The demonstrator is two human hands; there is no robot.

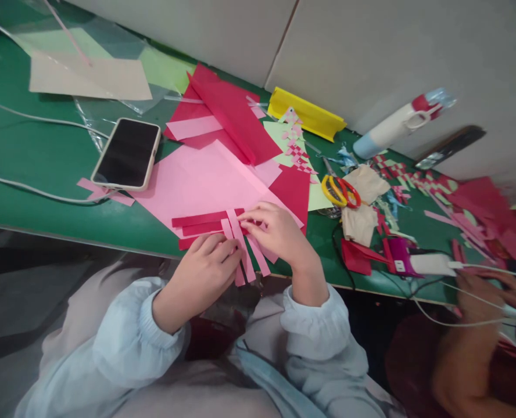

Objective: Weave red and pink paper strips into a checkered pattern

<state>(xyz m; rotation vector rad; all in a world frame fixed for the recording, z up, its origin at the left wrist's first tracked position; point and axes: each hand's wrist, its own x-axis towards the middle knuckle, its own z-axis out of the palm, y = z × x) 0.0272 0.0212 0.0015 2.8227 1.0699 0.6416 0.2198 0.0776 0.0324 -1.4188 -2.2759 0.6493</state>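
Observation:
Red paper strips lie across pink paper strips at the table's front edge, partly interlaced. My left hand is closed over the lower left of the crossing, its curled fingertips pressing on the pink strips. From the right, my right hand pinches at the upper part of the crossing with thumb and forefinger; the exact strip between the fingertips is partly hidden. Under the strips' far side spreads a large pink paper sheet. Red sheets are heaped behind it.
A phone lies to the left with white cables nearby. Scissors, a yellow holder, a bottle and a purple-and-white device are towards the right. At far right, another person's hands are near red paper.

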